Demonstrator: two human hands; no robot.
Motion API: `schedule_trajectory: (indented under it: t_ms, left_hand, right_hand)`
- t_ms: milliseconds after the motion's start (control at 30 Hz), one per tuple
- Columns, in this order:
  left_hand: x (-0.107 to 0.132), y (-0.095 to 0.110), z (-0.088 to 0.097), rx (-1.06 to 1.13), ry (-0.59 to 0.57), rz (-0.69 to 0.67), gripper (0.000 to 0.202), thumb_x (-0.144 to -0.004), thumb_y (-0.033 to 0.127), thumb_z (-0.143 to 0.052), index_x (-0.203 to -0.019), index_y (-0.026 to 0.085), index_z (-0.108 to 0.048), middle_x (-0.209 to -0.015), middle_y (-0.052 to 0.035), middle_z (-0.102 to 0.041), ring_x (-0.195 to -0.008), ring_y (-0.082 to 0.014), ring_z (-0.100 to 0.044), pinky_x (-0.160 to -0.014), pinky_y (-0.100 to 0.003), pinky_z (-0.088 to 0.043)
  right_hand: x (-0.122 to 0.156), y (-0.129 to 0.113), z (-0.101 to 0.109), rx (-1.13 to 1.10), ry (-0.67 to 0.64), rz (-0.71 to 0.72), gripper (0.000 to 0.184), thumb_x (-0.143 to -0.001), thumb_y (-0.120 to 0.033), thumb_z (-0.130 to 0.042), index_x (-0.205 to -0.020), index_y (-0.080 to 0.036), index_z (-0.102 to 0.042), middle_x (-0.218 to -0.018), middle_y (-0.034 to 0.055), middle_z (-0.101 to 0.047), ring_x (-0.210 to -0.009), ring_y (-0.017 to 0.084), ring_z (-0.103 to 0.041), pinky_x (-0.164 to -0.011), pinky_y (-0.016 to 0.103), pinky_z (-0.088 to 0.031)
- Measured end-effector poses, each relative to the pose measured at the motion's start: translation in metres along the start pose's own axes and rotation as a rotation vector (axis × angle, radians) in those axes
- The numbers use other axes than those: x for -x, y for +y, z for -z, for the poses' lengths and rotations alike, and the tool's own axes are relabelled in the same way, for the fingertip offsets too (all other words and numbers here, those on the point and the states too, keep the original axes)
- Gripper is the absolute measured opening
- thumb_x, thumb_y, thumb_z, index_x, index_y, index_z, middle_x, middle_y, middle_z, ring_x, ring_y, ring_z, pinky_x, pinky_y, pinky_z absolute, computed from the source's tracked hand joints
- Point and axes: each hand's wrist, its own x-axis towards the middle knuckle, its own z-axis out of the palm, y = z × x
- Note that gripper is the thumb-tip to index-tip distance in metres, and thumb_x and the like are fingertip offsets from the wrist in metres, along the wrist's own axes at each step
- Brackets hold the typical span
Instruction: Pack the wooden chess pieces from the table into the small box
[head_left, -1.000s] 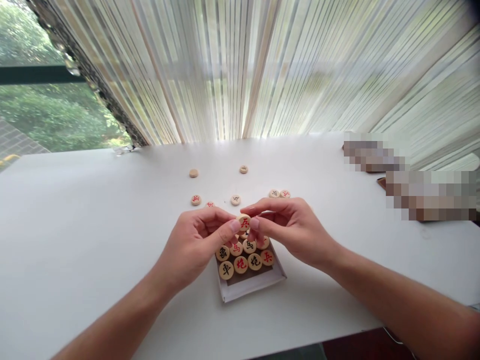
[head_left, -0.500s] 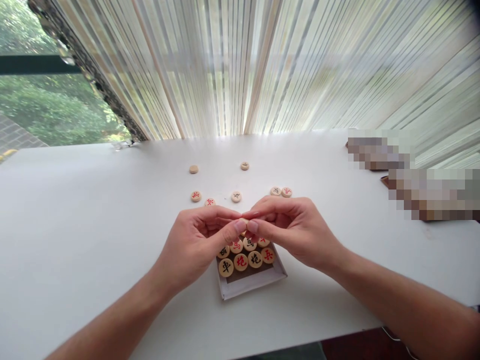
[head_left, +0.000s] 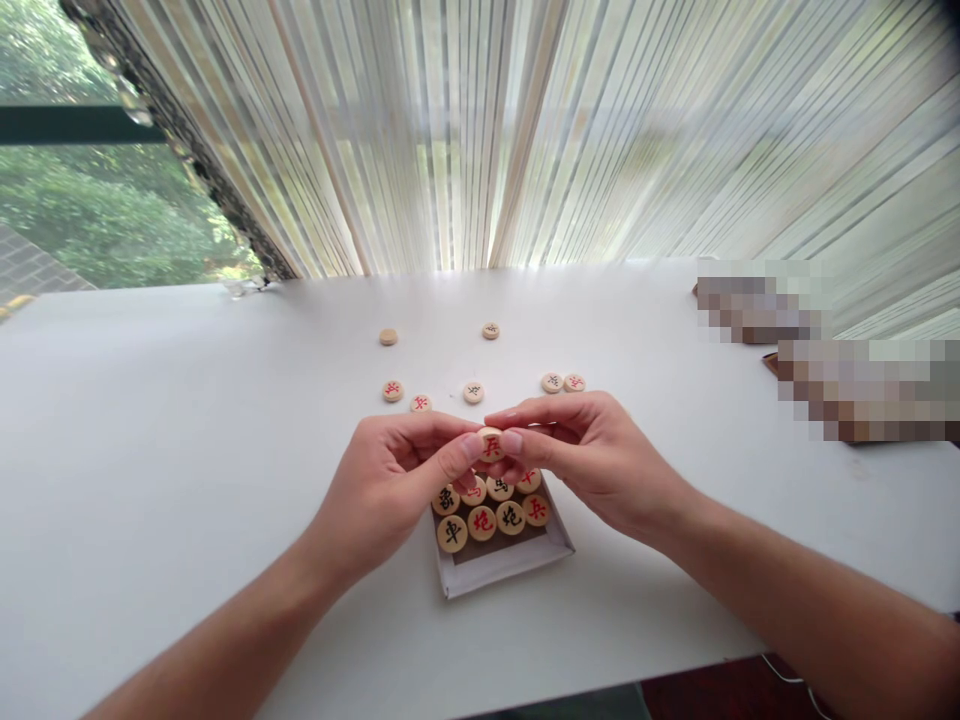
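1. A small round pale-wooden disc with a red painted character [head_left: 492, 446] is between my two hands, off the table; my left hand [head_left: 391, 485] pinches its left edge and my right hand [head_left: 596, 465] its right edge, thumbs on the near side; the two hands are equally near it.
2. My thumbs and forefingers are closed in on the disc; the other fingers curl loosely behind and below, partly hidden.
3. The disc has no long axis, being round; its flat face is turned toward me, the character upright to my eye, the thumb tips covering its sides.
4. In my view it overlaps the far part of a shallow white-walled tray with a brown floor [head_left: 510, 569]; I cannot tell how high above the tray it is.
5. The tray's nearest row runs, left to right, a black-lettered disc [head_left: 452, 534], a red-lettered disc [head_left: 482, 522], a second black-lettered disc [head_left: 511, 517] and a second red-lettered disc [head_left: 536, 510]; my fingers partly hide the row behind.
6. Beyond my hands, on the white table [head_left: 225, 450], a loose red-lettered disc [head_left: 421, 403] lies just past my left forefinger; a plain-topped wooden disc [head_left: 388, 337] lies farther off.
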Motion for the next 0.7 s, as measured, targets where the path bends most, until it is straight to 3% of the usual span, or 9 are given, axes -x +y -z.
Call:
schedule_trajectory:
  t_ms: [267, 433, 567, 700]
  left_hand:
    - [0.0003, -0.0070, 0.0016, 0.129, 0.019, 0.021, 0.032, -0.093, 0.031, -0.084, -0.121, 0.019, -0.078, -0.079, -0.0020, -0.081, -0.072, -0.0118, -0.075, -0.071, -0.018, -0.062]
    - [0.0005, -0.0026, -0.0030, 0.069, 0.063, -0.024, 0.036, -0.085, 0.029, -0.091, -0.115, 0.016, -0.076, -0.073, -0.0014, -0.079, -0.068, -0.0145, -0.076, -0.068, -0.021, -0.064]
    - [0.0007, -0.0004, -0.0064, 0.009, 0.071, -0.065, 0.034, -0.086, 0.030, -0.089, -0.114, 0.013, -0.077, -0.079, -0.0063, -0.082, -0.075, -0.0203, -0.081, -0.071, -0.026, -0.067]
    - [0.0029, -0.0045, -0.0064, -0.070, 0.078, -0.113, 0.030, -0.086, 0.023, -0.089, -0.113, 0.015, -0.079, -0.087, -0.0064, -0.084, -0.079, -0.0191, -0.081, -0.073, -0.024, -0.067]
  right_hand:
    - [-0.0013, -0.0015, -0.0040, -0.059, -0.010, -0.055, 0.036, -0.081, -0.026, -0.095, -0.116, -0.024, -0.085, -0.083, 0.0055, -0.084, -0.074, 0.016, -0.080, -0.074, 0.026, -0.069]
    - [-0.0001, 0.0021, 0.0002, -0.020, 0.021, -0.057, 0.042, -0.076, -0.028, -0.098, -0.116, -0.025, -0.086, -0.090, 0.0068, -0.085, -0.077, 0.017, -0.078, -0.076, 0.029, -0.067]
    - [0.0000, 0.0028, 0.0028, 0.019, 0.018, -0.056, 0.044, -0.076, -0.030, -0.098, -0.117, -0.025, -0.086, -0.093, 0.0071, -0.084, -0.078, 0.016, -0.074, -0.076, 0.028, -0.063]
    - [-0.0005, 0.0000, 0.0014, 0.043, 0.018, -0.064, 0.044, -0.074, -0.031, -0.099, -0.116, -0.026, -0.086, -0.095, 0.0068, -0.084, -0.080, 0.015, -0.073, -0.076, 0.027, -0.062]
